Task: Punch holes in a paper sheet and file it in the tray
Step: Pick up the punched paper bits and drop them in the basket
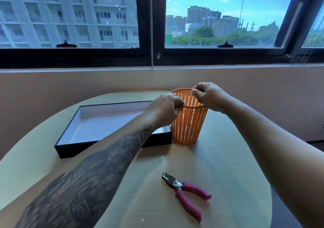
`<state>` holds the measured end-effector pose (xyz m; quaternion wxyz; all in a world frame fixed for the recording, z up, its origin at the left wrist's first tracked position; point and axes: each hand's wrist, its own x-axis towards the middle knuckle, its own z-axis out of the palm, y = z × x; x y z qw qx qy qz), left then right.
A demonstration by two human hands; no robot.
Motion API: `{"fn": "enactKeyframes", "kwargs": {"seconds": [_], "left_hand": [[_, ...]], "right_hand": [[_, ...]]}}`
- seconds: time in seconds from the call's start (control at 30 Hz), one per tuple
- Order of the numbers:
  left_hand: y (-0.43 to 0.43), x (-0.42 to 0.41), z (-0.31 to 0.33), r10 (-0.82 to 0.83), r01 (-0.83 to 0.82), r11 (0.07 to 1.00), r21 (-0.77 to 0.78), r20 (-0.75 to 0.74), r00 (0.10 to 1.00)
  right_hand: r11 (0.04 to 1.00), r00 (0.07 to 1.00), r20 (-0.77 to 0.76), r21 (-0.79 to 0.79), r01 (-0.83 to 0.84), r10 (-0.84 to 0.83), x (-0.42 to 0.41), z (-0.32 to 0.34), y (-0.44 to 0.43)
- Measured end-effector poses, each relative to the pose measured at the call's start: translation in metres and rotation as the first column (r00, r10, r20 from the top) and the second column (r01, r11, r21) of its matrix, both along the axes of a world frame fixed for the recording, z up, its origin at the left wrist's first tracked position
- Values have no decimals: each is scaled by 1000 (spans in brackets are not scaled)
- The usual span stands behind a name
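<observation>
An orange perforated basket (188, 124) stands upright on the round table, just right of a shallow black tray (112, 145) with a white inside. My left hand (163, 110) grips the basket's near left rim. My right hand (208, 95) pinches its far right rim with closed fingers. A hole punch (185, 191) with pink handles lies on the table nearer to me, untouched. I cannot see a separate paper sheet; the tray's inside looks white and flat.
The round wooden table (228, 166) ends close to a beige wall under a dark window sill (157, 57). A bead chain (151, 34) hangs down from the blind in the middle of the window.
</observation>
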<state>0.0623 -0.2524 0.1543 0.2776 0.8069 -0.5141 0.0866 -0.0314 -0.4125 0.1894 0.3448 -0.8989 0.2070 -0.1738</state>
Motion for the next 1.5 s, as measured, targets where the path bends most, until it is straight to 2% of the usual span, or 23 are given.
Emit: {"fn": "enactKeyframes", "kwargs": {"seconds": [0.27, 0.67, 1.0, 1.17, 1.3, 1.4, 1.5], "left_hand": [[-1, 1, -12, 17, -23, 995, -100, -64, 998], [0, -5, -12, 32, -45, 993, -111, -115, 993], [2, -8, -11, 42, -55, 993, -101, -126, 991], [4, -11, -10, 56, -63, 997, -53, -122, 991], [12, -14, -11, 78, -77, 997, 14, -73, 994], [26, -18, -19, 72, -73, 997, -26, -68, 995], [51, -23, -30, 83, -87, 995, -46, -86, 993]], "right_hand": [[996, 1000, -6, 84, -26, 27, 0, -3, -4], [996, 999, 11, 74, -54, 53, -2, -4, -3], [986, 995, 67, 150, -78, 69, -3, -6, -4], [995, 990, 112, 49, -89, 83, 0, -15, -4], [987, 966, 241, -154, -54, 91, -7, -24, 2], [962, 937, 333, -274, -11, 105, -19, -24, 19], [922, 916, 364, -388, -15, 168, -31, -26, 45]]}}
